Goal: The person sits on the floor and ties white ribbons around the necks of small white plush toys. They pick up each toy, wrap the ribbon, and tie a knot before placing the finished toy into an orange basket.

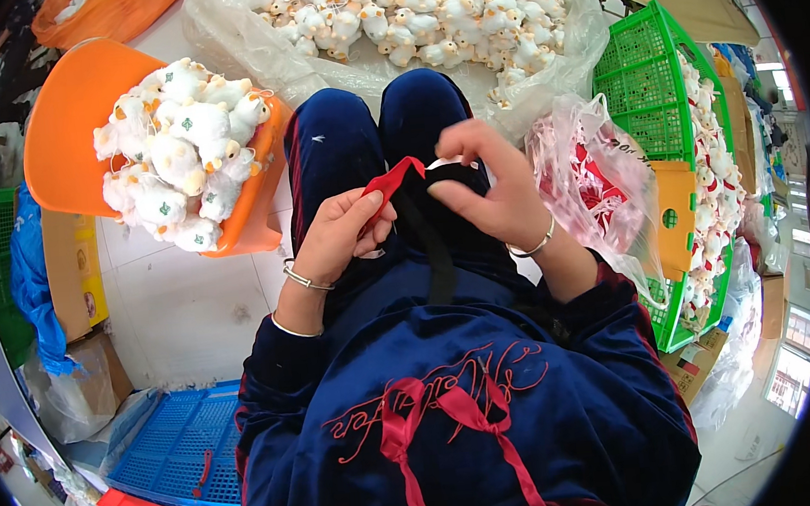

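Observation:
Above my lap, my left hand (343, 228) is closed on a small pointed piece of red cloth (393, 183), pinched between thumb and fingers. The cloth's tip points up and to the right. Beside that tip is a thin white strip (438, 163); whether it is joined to the cloth I cannot tell. My right hand (495, 185) curves around the space by the strip, thumb and forefinger apart, with nothing clearly held between them. Its other fingers are partly hidden.
An orange chair (77, 137) at the left bears a heap of white plush toys (179, 152). More toys (423, 15) lie on clear plastic sheeting ahead. At the right are a bag of red and white pieces (596, 183) and a green crate (639, 69). A blue crate (176, 446) stands lower left.

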### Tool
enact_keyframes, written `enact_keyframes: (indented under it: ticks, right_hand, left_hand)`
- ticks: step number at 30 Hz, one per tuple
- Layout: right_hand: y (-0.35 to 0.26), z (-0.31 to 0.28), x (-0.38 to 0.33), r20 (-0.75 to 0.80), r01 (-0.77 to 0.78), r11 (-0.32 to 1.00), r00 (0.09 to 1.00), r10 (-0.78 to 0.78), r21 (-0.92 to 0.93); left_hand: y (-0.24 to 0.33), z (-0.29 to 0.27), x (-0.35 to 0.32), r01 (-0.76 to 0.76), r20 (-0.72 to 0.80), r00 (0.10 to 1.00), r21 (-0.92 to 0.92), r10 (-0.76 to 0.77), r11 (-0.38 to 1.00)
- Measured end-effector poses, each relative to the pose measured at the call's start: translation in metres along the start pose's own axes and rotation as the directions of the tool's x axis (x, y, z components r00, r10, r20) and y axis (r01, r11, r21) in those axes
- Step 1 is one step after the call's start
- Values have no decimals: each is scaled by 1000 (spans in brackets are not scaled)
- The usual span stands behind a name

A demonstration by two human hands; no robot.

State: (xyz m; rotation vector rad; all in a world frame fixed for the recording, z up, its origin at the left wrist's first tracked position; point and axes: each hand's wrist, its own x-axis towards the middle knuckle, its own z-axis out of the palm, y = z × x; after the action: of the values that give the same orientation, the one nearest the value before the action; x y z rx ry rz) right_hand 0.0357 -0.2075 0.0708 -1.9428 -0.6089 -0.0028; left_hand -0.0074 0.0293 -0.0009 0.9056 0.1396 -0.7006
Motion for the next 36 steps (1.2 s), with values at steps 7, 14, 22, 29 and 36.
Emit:
enact_keyframes:
  ticks: [7, 14, 22, 29, 36]
  right_hand:
    - [19, 18, 7, 375, -432, 882, 861, 342, 188]
    - [26, 16, 9, 324, -703, 609, 710, 625, 366]
    - [41, 7, 4, 317, -689, 604, 723, 614, 401]
    - [42, 11, -2, -308, -237, 948, 905, 295, 212]
    - [18, 59, -20, 123, -437, 695, 883, 454, 571]
  left_hand:
    - [2, 6, -3, 58, 64, 996, -54, -55, 997]
    - [6, -2, -5, 65, 6, 998, 27, -65, 998]
    - [13, -4, -8, 40, -108, 994, 225, -16, 974]
    - [-8, -4, 0, -204, -185, 959, 69, 214, 976]
    - [-19, 26, 13, -217, -189, 952, 146, 243, 965]
